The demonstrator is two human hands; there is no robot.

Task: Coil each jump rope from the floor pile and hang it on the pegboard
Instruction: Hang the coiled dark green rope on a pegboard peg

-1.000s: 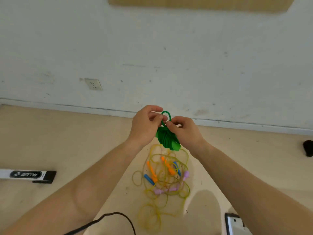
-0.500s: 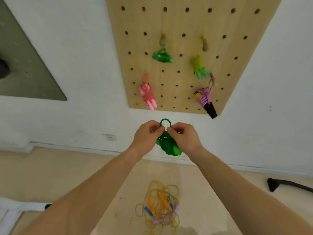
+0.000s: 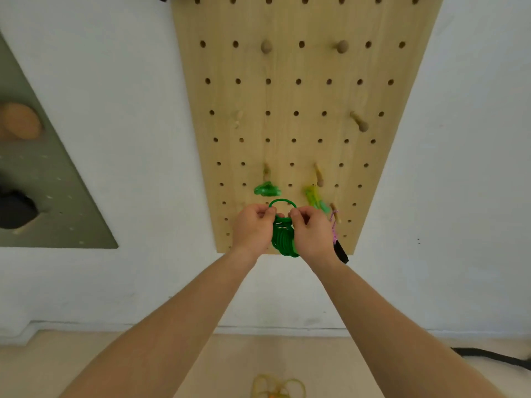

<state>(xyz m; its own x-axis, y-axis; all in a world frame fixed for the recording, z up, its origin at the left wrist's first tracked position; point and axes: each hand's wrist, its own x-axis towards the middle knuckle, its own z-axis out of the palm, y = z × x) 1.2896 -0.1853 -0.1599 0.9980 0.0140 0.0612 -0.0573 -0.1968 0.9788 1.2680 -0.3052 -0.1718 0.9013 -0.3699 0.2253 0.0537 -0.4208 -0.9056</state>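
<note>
My left hand [image 3: 254, 228] and right hand [image 3: 311, 229] have lifted the green rope [image 3: 283, 239] up before the pegboard [image 3: 301, 96], each pinching its top loop, coil dangling between them. Coiling looks done; a bare peg [image 3: 359, 122] waits at one o'clock, the floor pile [image 3: 277, 387] at six.

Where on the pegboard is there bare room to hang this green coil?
Bare: upper-left peg, upper-right peg and the right-hand peg below them. Crowded: the bottom rows, where a green bundle, yellow-green rope and pink rope hang close around the green coil.
</note>
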